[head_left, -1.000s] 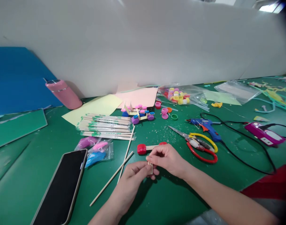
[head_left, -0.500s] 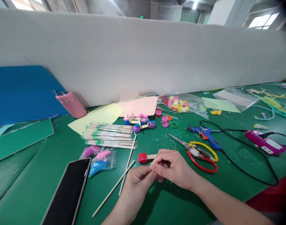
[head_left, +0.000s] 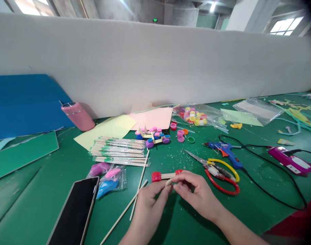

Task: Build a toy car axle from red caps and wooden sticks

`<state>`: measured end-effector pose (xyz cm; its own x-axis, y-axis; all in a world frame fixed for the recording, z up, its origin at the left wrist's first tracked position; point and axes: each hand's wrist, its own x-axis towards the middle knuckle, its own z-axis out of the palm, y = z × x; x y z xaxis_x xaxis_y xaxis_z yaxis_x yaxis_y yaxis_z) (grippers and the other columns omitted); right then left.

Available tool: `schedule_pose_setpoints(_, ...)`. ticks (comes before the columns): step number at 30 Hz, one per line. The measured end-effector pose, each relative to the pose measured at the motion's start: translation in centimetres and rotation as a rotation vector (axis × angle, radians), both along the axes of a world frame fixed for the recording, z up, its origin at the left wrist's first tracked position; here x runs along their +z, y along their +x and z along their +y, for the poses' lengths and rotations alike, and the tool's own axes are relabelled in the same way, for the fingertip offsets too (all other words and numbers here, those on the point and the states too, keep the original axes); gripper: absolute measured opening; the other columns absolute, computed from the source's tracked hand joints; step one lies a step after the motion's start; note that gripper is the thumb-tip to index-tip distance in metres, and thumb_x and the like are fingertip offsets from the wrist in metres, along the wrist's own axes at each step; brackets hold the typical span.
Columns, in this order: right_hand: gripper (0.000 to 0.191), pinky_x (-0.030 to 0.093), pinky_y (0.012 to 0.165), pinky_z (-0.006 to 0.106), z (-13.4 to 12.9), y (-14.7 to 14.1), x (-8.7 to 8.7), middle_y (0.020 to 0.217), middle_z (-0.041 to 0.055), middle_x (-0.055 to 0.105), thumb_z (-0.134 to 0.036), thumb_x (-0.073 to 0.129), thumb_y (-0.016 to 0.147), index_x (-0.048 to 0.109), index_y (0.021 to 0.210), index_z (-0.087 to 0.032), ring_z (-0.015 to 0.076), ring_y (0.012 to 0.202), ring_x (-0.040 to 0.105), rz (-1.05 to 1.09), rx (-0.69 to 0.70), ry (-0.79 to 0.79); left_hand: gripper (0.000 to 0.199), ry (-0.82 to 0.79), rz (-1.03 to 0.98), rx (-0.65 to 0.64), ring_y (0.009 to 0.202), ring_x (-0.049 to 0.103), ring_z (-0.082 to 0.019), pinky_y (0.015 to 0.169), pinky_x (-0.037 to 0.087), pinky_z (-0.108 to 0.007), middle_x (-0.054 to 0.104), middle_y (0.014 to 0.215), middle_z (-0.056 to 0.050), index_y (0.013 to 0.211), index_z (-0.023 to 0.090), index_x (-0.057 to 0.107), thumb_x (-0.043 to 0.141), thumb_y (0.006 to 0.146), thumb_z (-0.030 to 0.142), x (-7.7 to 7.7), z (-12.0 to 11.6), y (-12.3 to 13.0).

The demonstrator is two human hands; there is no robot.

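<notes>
Between its thumb and forefinger, my left hand [head_left: 152, 204] pinches a small pale piece [head_left: 168, 182], too small to tell its kind. Close beside it on the right is my right hand [head_left: 198, 194], fingers curled, thumb and forefinger slightly apart. Just beyond the hands lies a dumbbell-like piece [head_left: 167, 176] with short wooden sticks between two red ends; my right fingers partly cover its right end. Two loose wooden sticks [head_left: 122, 216] cross on the table left of my left hand.
Scissors [head_left: 216, 170] and a blue glue gun [head_left: 224, 149] with its black cord lie right. A phone [head_left: 73, 211], bagged clay [head_left: 106, 187] and wrapped sticks [head_left: 119, 149] lie left. Small stick-and-cap models [head_left: 155, 137], loose caps [head_left: 180, 136] and a pink cup [head_left: 79, 115] stand farther back.
My right thumb and forefinger have drawn slightly apart from my left fingertips, uncovering the pale piece. More of the dumbbell-like piece shows, including its right red end.
</notes>
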<state>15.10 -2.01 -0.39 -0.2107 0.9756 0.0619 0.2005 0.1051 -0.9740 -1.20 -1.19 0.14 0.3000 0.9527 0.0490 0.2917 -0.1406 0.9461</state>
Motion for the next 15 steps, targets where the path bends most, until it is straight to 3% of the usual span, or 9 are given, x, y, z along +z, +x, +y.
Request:
schedule_pose_setpoints(3,0.021,0.033,0.052,0.023,-0.2,-0.4,0.1,0.067,0.0,0.049,-0.035,0.053,0.083,0.062,0.081,-0.017,0.0121,0.06,0.041,0.065,-0.023,-0.031,0.024,0.623,0.318,0.015,0.073,0.064,-0.022,0.069,0.048,-0.034,0.072,0.082,-0.01,0.095,0.016,0.066,0.047,0.081,0.013,-0.9,0.2,-0.4)
schedule_pose_setpoints(5,0.024,0.03,0.052,0.023,-0.2,-0.6,0.1,0.063,-0.0016,0.044,-0.037,0.05,0.085,0.058,0.074,-0.016,0.0113,0.058,0.037,0.129,-0.026,-0.062,0.028,0.889,0.528,0.029,0.078,0.065,-0.023,0.076,0.045,-0.04,0.072,0.089,-0.013,0.099,0.012,0.063,0.041,0.082,0.007,-1.4,0.3,-0.5)
schedule_pose_setpoints(9,0.033,0.023,0.048,0.023,-0.1,-1.1,0.0,0.056,-0.0049,0.033,-0.041,0.048,0.085,0.046,0.062,-0.017,0.0096,0.052,0.028,0.23,-0.028,-0.15,0.035,1.082,0.827,-0.004,0.084,0.065,-0.025,0.083,0.039,-0.043,0.071,0.092,-0.016,0.099,0.008,0.062,0.03,0.085,0.005,-1.5,0.2,-0.4)
schedule_pose_setpoints(15,0.037,0.022,0.045,0.023,0.0,-2.2,-1.0,0.055,-0.0052,0.033,-0.046,0.049,0.082,0.041,0.059,-0.018,0.009,0.051,0.028,0.247,-0.081,-0.224,0.039,1.161,0.947,-0.087,0.082,0.066,-0.028,0.08,0.039,-0.044,0.071,0.09,-0.019,0.093,0.005,0.065,0.027,0.084,0.004,-0.8,0.2,0.0)
